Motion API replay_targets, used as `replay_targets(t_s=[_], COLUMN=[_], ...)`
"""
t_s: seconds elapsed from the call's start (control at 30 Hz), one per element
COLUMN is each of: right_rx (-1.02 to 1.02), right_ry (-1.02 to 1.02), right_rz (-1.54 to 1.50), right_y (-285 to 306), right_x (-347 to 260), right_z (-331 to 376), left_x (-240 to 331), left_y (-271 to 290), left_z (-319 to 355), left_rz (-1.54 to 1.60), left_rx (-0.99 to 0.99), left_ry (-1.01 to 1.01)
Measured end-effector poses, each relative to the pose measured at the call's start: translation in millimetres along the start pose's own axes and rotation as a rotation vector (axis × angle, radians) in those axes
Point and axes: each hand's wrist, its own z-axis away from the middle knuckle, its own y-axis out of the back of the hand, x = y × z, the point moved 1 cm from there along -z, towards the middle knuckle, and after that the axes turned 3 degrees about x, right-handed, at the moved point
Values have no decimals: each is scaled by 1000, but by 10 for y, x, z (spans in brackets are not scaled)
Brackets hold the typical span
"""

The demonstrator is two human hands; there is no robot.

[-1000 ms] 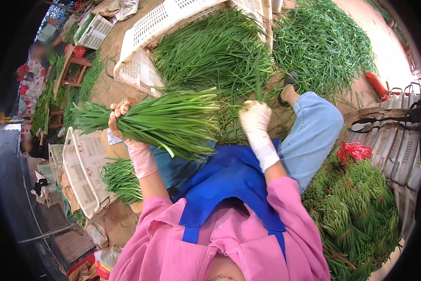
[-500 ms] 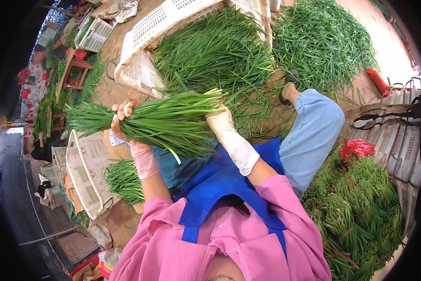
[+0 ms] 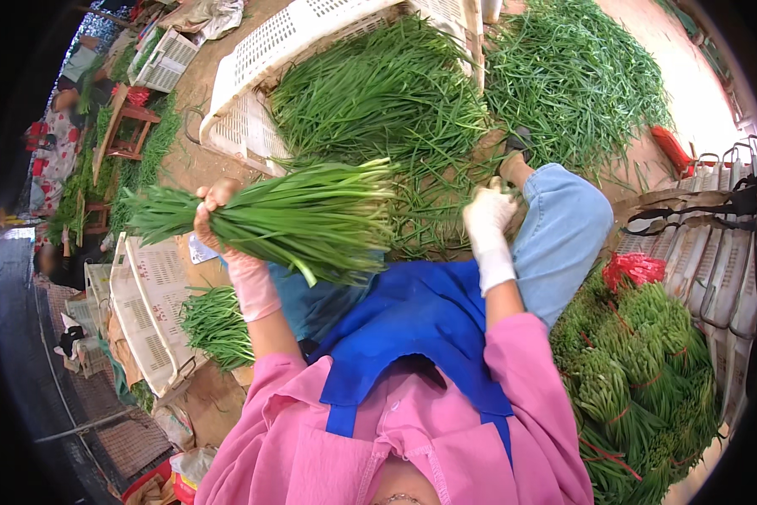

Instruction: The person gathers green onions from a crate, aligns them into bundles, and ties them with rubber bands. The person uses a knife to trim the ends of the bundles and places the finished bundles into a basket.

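My left hand (image 3: 212, 215), in a thin pink glove, grips a thick bunch of long green chives (image 3: 287, 218) held level above my lap, leaf tips pointing left. My right hand (image 3: 488, 215), in a white glove, is off the bunch and rests beside my raised knee in blue trousers (image 3: 563, 232), fingers loosely curled over loose chive stalks. A big heap of loose chives (image 3: 378, 93) lies on the ground in front of me.
A tipped white plastic crate (image 3: 260, 59) borders the heap. Tied chive bundles (image 3: 639, 379) with red bands (image 3: 632, 269) pile at my right. Another white crate (image 3: 147, 307) with chives stands at my left. More loose chives (image 3: 576, 76) spread far right. Stacked crates (image 3: 715, 252) line the right edge.
My right hand let go of the bunch's cut end and swung right, down to the chives by my knee. My left hand keeps holding the bunch, shifted slightly right.
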Motion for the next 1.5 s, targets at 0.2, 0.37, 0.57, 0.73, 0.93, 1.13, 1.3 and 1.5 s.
replay_targets(t_s=[0.2,0.37,0.57,0.73,0.93,1.13,1.3,1.5], right_rx=[53,391,438,203,-612,-565,-193,-540], right_ry=[476,440,481,553,134,130,329,312], right_rz=[-1092,-405,-593,-685,-1545,-1417,-1179,-1591], right_y=[339,225,402,397,159,68,-1,-42], right_x=[-693,-592,-480,-1069,-1072,-1141,-921,-966], right_z=[211,157,524,784,700,760,641,571], left_x=[131,219,480,264,377,306,405,421], left_y=[-29,49,292,90,74,106,254,173], left_z=[42,22,-95,-80,-129,-122,-230,-343], left_rz=[29,-18,-221,-123,-153,-148,-156,-240], left_rx=[23,45,-34,95,26,58,62,272], left_ry=[43,30,-36,-10,-33,-33,-11,162])
